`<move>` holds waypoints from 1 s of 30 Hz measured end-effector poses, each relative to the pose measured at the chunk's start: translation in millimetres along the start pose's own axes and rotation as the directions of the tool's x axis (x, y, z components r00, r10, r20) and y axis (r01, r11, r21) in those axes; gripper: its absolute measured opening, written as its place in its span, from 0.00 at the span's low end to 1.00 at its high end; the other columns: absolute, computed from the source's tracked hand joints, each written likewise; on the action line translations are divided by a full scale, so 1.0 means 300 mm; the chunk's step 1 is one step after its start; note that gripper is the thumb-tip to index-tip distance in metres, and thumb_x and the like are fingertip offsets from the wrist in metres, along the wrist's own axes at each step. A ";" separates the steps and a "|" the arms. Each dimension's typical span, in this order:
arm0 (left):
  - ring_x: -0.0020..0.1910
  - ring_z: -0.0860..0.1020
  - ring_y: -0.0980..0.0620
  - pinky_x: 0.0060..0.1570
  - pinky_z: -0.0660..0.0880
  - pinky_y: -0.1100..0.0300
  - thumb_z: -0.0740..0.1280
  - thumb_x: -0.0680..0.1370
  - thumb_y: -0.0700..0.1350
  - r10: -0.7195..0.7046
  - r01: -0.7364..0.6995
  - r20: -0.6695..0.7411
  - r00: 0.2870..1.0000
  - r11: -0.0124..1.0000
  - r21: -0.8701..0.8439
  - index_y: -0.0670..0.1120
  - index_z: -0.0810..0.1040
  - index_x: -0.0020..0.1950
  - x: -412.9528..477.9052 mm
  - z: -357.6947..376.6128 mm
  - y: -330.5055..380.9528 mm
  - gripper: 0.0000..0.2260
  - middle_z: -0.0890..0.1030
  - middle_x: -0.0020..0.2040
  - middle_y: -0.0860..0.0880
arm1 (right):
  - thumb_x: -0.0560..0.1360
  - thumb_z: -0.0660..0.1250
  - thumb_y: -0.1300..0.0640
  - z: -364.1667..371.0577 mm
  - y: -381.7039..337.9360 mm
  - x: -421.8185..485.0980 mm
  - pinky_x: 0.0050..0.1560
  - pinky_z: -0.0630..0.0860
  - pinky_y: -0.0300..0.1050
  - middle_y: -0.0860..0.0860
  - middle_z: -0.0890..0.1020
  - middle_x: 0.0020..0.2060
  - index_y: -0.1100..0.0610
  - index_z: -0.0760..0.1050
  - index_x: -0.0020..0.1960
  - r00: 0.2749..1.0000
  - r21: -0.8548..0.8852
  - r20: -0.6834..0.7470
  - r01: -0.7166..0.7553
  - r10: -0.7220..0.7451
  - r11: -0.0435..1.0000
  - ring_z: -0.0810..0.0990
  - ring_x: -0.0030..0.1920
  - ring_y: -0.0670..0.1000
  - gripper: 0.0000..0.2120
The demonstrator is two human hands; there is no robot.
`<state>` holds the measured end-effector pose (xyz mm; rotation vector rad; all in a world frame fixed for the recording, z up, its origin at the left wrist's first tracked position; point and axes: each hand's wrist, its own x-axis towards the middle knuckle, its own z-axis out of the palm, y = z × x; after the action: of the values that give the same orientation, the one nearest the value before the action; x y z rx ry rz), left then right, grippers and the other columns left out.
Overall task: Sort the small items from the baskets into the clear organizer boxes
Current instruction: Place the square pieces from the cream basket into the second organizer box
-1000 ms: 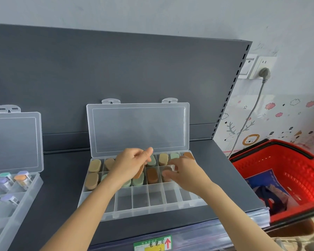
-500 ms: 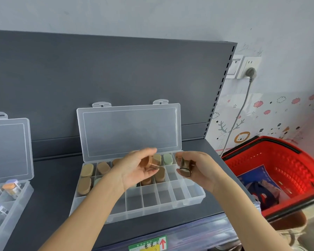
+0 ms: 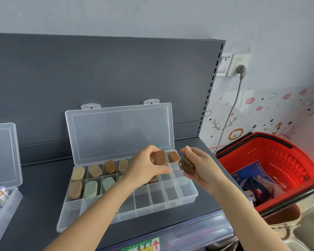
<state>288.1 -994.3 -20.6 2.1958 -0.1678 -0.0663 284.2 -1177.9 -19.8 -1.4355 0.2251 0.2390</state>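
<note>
A clear organizer box (image 3: 188, 197) stands open on the dark shelf, its lid (image 3: 120, 131) leaning against the back panel. Its two back rows hold several tan, brown and pale green oval capped containers (image 3: 91, 186); the front row is bare. My left hand (image 3: 147, 167) hovers over the right half of the box, pinching a brown oval container (image 3: 160, 158) upright. My right hand (image 3: 201, 167), just to the right of it, holds a darker brown container (image 3: 186, 165) tilted on its side. Another brown container (image 3: 174, 156) sits in the far right back compartment.
A second clear organizer (image 3: 6, 207) with small capped bottles sits at the left edge. A red shopping basket (image 3: 286, 160) with packaged items stands to the right of the shelf, below a wall socket with a plugged cable (image 3: 241, 73). A price label strip runs along the shelf's front.
Both hands were down in the compartments a second ago; they have lifted up, each now holding a brown container above the box. The view has shifted left and down.
</note>
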 end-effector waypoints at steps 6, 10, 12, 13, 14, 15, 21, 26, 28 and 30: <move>0.53 0.74 0.53 0.50 0.73 0.59 0.76 0.67 0.55 0.102 -0.112 0.055 0.993 0.966 0.233 0.54 0.74 0.59 0.024 0.063 -0.025 0.23 0.76 0.54 0.58 | 0.79 0.60 0.61 -0.035 0.003 0.017 0.46 0.79 0.50 0.57 0.78 0.38 0.61 0.80 0.48 0.994 0.154 -0.110 0.010 0.007 0.988 0.78 0.41 0.55 0.10; 0.54 0.73 0.53 0.53 0.73 0.53 0.75 0.67 0.58 0.135 -0.144 0.052 0.989 0.935 0.324 0.56 0.73 0.58 0.041 0.079 -0.033 0.23 0.78 0.55 0.57 | 0.80 0.56 0.63 -0.050 0.015 0.026 0.47 0.82 0.48 0.57 0.78 0.46 0.60 0.78 0.54 0.986 0.019 -0.153 0.065 -0.061 0.998 0.80 0.46 0.54 0.12; 0.53 0.73 0.52 0.53 0.74 0.51 0.76 0.66 0.58 0.126 -0.132 0.040 0.991 0.939 0.317 0.56 0.73 0.57 0.050 0.086 -0.032 0.23 0.78 0.54 0.57 | 0.80 0.57 0.63 -0.055 0.028 0.032 0.45 0.82 0.43 0.55 0.79 0.47 0.58 0.77 0.56 0.978 -0.103 -0.170 0.104 -0.120 0.989 0.79 0.47 0.51 0.11; 0.52 0.73 0.51 0.53 0.74 0.49 0.76 0.66 0.58 0.117 -0.126 0.046 0.992 0.939 0.321 0.56 0.72 0.57 0.052 0.088 -0.032 0.23 0.77 0.54 0.57 | 0.79 0.59 0.62 -0.058 0.036 0.035 0.44 0.81 0.41 0.53 0.79 0.47 0.56 0.77 0.56 0.972 -0.158 -0.177 0.125 -0.152 0.980 0.79 0.47 0.50 0.10; 0.53 0.73 0.51 0.54 0.74 0.49 0.75 0.66 0.58 0.105 -0.122 0.067 0.992 0.932 0.343 0.56 0.72 0.57 0.052 0.090 -0.033 0.23 0.77 0.54 0.56 | 0.79 0.60 0.61 -0.060 0.043 0.040 0.44 0.81 0.41 0.51 0.80 0.47 0.54 0.77 0.56 0.967 -0.206 -0.180 0.143 -0.181 0.968 0.79 0.48 0.50 0.10; 0.55 0.72 0.51 0.55 0.73 0.49 0.75 0.67 0.59 0.089 -0.120 0.098 0.991 0.918 0.379 0.55 0.72 0.58 0.051 0.092 -0.037 0.23 0.76 0.56 0.55 | 0.78 0.61 0.60 -0.063 0.051 0.045 0.45 0.81 0.42 0.50 0.80 0.47 0.53 0.77 0.56 0.962 -0.245 -0.182 0.157 -0.204 0.957 0.80 0.49 0.50 0.10; 0.61 0.65 0.50 0.60 0.69 0.50 0.72 0.70 0.59 0.020 -0.090 0.152 0.988 0.880 0.467 0.55 0.73 0.65 0.039 0.087 -0.054 0.25 0.69 0.60 0.53 | 0.76 0.65 0.57 -0.075 0.071 0.056 0.53 0.80 0.50 0.46 0.81 0.48 0.49 0.78 0.57 0.944 -0.404 -0.154 0.209 -0.292 0.891 0.80 0.51 0.50 0.11; 0.65 0.64 0.50 0.64 0.67 0.52 0.71 0.72 0.57 0.027 -0.093 0.148 0.989 0.882 0.462 0.54 0.66 0.72 0.033 0.084 -0.050 0.31 0.68 0.66 0.52 | 0.75 0.68 0.55 -0.059 0.089 0.069 0.49 0.72 0.36 0.48 0.77 0.52 0.52 0.76 0.61 0.887 -0.737 -0.044 0.282 -0.459 0.614 0.76 0.49 0.48 0.14; 0.66 0.63 0.51 0.64 0.67 0.53 0.71 0.72 0.57 0.038 -0.095 0.131 0.991 0.883 0.460 0.54 0.66 0.73 0.022 0.078 -0.052 0.31 0.67 0.67 0.52 | 0.75 0.69 0.56 -0.042 0.098 0.066 0.43 0.68 0.30 0.49 0.75 0.51 0.53 0.76 0.60 0.863 -0.796 0.052 0.339 -0.502 0.502 0.74 0.46 0.48 0.15; 0.66 0.63 0.51 0.64 0.66 0.54 0.71 0.72 0.57 0.052 -0.096 0.106 0.993 0.878 0.468 0.55 0.66 0.72 0.009 0.065 -0.057 0.30 0.67 0.67 0.53 | 0.74 0.70 0.55 -0.030 0.112 0.064 0.44 0.71 0.33 0.51 0.75 0.50 0.53 0.75 0.62 0.855 -0.837 0.154 0.379 -0.496 0.394 0.73 0.45 0.49 0.16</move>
<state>290.2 -1000.2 -46.0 2.6755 -0.3505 -0.0899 292.6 -1182.3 -58.4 -2.4600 -0.2483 -0.2455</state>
